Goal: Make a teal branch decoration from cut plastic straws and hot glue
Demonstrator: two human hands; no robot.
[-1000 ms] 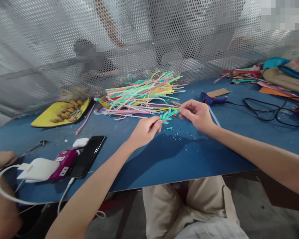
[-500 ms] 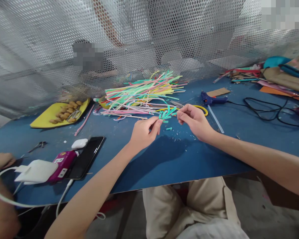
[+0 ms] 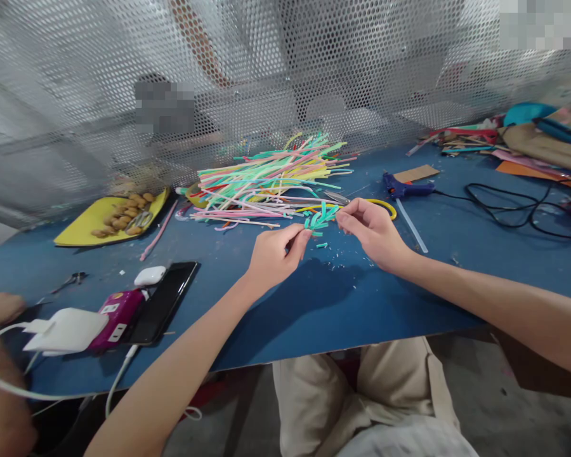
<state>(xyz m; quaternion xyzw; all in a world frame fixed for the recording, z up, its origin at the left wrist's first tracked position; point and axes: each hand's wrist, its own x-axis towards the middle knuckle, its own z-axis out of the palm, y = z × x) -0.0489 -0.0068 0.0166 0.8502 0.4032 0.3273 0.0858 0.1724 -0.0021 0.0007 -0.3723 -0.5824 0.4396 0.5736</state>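
A small branching piece of teal pipe cleaners (image 3: pixel 320 219) is pinched at its lower left end between the thumb and fingers of my left hand (image 3: pixel 280 251). My right hand (image 3: pixel 372 231) has its thumb and forefinger closed on the tip of a teal strand at the piece's right side. A short teal offcut (image 3: pixel 321 245) and tiny pale shreds lie on the blue table (image 3: pixel 290 324) below. Just behind my hands is a large heap of pastel pipe cleaners (image 3: pixel 271 178).
A blue glue gun (image 3: pixel 406 188) with a black cable lies right. At left are a yellow sheet (image 3: pixel 85 222) with brown nuts, a black phone (image 3: pixel 164 304), a purple power strip (image 3: pixel 118 317) and another person's hand (image 3: pixel 0 308). A perforated metal screen (image 3: pixel 261 82) stands behind.
My right thumb and forefinger have closed in on the teal piece's right side, where strands look more bent. My left hand keeps its pinch. The view has shifted slightly.
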